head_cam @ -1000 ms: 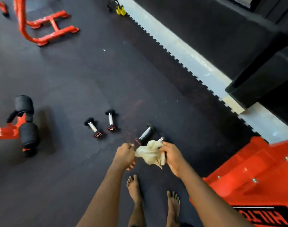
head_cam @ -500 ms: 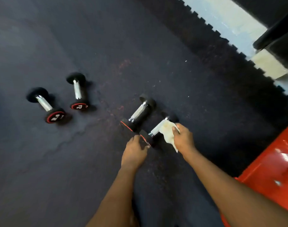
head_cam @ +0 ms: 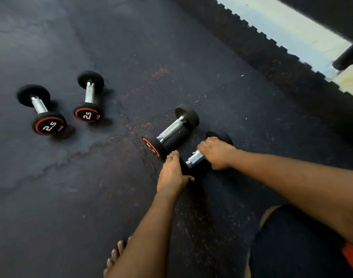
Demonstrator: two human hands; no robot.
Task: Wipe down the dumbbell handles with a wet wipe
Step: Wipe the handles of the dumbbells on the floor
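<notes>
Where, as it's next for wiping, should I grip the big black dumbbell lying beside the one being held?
Its knurled chrome handle, from above, wrapping across the bar. The black red-ringed dumbbell lies flat on the dark rubber floor, and its wide round heads hold the bar up, likely leaving room underneath.

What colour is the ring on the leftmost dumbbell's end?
Red ring on black end; head view.

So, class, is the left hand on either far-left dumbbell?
No, the left hand grips the nearest dumbbell; the two far-left dumbbells lie apart.
</notes>
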